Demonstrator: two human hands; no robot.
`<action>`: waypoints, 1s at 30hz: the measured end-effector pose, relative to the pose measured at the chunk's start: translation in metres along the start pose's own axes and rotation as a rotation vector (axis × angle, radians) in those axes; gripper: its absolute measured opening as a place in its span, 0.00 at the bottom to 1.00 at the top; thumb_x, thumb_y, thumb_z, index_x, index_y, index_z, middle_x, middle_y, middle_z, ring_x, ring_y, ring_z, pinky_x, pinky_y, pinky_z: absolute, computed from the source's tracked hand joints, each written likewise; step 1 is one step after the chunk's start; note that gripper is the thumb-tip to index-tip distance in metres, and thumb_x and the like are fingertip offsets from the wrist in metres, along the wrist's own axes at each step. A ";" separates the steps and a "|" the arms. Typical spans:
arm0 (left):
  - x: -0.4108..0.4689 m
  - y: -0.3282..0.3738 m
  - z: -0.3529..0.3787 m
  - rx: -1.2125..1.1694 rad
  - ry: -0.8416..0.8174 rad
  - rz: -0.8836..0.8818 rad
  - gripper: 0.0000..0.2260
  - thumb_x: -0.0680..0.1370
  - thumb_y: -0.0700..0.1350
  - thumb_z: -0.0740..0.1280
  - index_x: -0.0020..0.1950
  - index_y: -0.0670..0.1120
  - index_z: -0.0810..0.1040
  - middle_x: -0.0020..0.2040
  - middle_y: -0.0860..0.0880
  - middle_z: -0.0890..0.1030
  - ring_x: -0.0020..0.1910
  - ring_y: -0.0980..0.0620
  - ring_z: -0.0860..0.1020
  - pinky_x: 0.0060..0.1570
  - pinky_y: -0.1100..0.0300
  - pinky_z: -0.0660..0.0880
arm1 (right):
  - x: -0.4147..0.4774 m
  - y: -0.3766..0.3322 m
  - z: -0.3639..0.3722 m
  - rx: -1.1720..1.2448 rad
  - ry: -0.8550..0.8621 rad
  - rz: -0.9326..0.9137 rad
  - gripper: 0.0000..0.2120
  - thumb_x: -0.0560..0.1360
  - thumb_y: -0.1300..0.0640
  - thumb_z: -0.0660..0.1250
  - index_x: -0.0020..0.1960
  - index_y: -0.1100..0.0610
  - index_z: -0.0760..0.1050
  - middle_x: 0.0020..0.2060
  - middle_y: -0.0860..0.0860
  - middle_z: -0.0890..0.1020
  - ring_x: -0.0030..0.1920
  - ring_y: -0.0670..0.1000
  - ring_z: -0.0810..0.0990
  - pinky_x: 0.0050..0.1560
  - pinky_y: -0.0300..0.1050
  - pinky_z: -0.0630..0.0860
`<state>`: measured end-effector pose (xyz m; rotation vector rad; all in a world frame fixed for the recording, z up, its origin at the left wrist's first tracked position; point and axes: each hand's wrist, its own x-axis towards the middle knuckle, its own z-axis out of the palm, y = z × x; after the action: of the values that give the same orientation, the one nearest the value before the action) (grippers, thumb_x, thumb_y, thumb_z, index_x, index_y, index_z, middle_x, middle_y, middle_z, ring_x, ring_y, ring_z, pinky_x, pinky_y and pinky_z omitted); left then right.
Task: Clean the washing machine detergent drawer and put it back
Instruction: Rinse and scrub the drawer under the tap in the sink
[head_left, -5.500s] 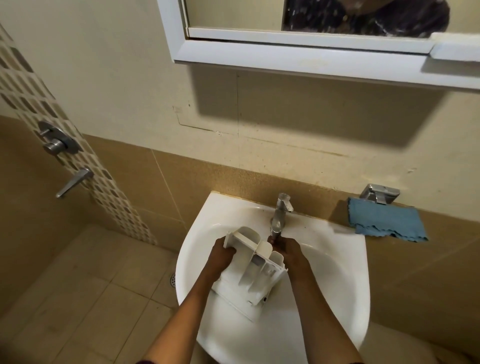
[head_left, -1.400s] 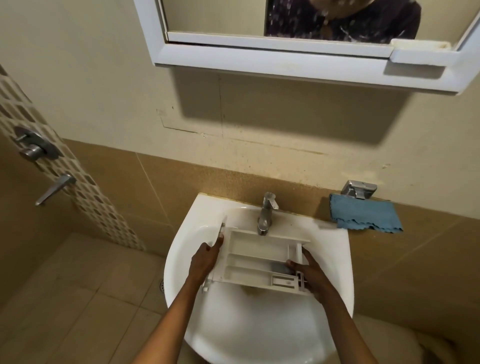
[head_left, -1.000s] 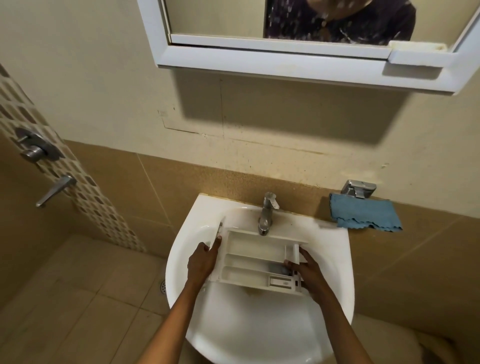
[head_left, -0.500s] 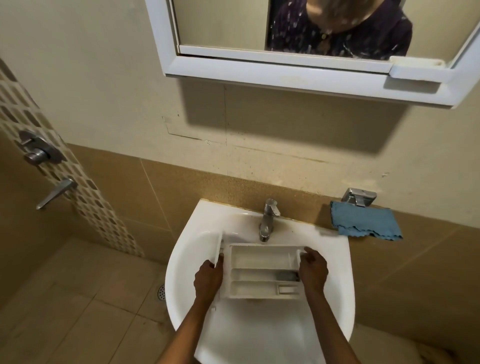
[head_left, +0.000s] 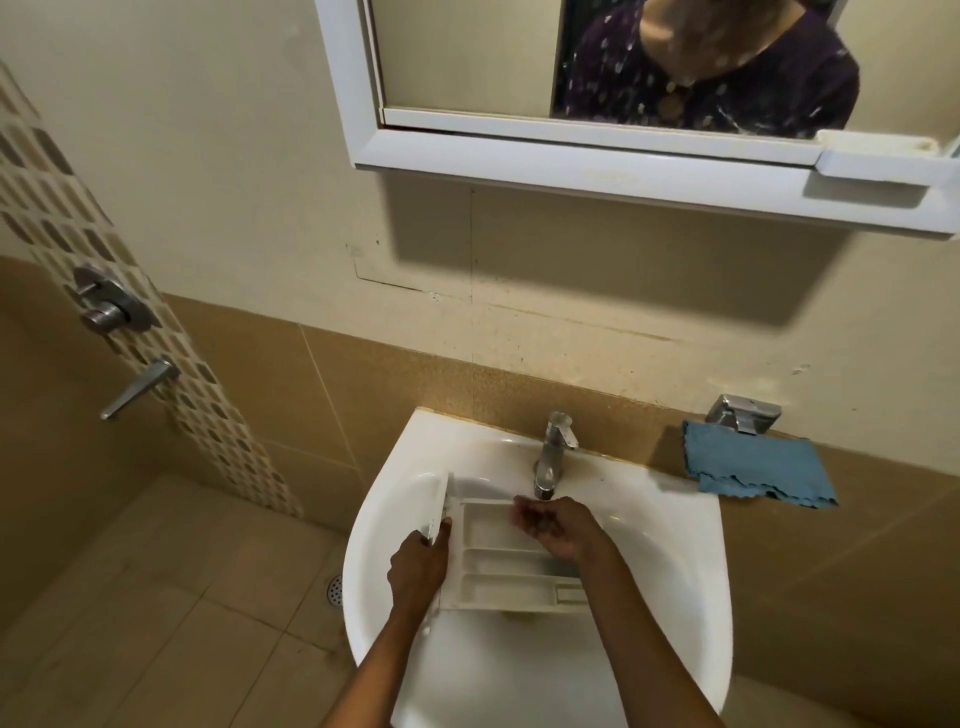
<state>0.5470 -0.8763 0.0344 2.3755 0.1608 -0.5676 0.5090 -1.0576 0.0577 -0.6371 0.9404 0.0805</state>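
- Left hand (head_left: 418, 569) was clamped on the front panel at the left end of the detergent drawer (head_left: 511, 569), held compartments up over the sink (head_left: 675, 571) basin, toward its far edge.
- Right hand (head_left: 558, 527) hovered over the drawer's far compartment, just below the tap (head_left: 553, 457). Blur hid whether its curled fingers gripped or rubbed anything.
- Cleaning appeared to be under way: the visible compartments looked pale, though the right hand's shadow masked the drawer's right end. Drying and refitting were judged yet to come.
- Whether water ran could not be made out.
- A blue cloth (head_left: 756, 470) hung beyond the sink's far right corner, untouched. No washing machine was in view.
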 end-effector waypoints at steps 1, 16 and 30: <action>0.000 0.001 -0.001 -0.005 -0.002 0.007 0.21 0.79 0.59 0.55 0.49 0.40 0.73 0.52 0.42 0.80 0.49 0.44 0.75 0.49 0.55 0.68 | -0.004 0.000 0.002 -0.206 -0.046 0.030 0.14 0.77 0.72 0.52 0.57 0.73 0.73 0.33 0.63 0.82 0.39 0.59 0.79 0.32 0.47 0.81; 0.001 0.008 0.000 -0.019 -0.023 0.046 0.18 0.79 0.58 0.57 0.51 0.44 0.72 0.57 0.43 0.79 0.58 0.42 0.74 0.52 0.56 0.66 | 0.002 0.000 -0.013 0.198 0.016 -0.050 0.15 0.78 0.72 0.51 0.63 0.76 0.65 0.46 0.66 0.76 0.63 0.64 0.72 0.68 0.56 0.65; 0.006 0.010 0.000 -0.083 -0.023 0.017 0.24 0.78 0.60 0.57 0.62 0.41 0.73 0.59 0.42 0.78 0.61 0.41 0.73 0.59 0.53 0.67 | -0.041 -0.013 0.006 -1.598 0.254 -0.185 0.08 0.77 0.64 0.61 0.54 0.66 0.73 0.58 0.60 0.78 0.54 0.54 0.78 0.49 0.42 0.75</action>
<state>0.5549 -0.8842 0.0380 2.2872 0.1506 -0.5694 0.4930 -1.0565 0.0986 -2.2369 0.9194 0.6325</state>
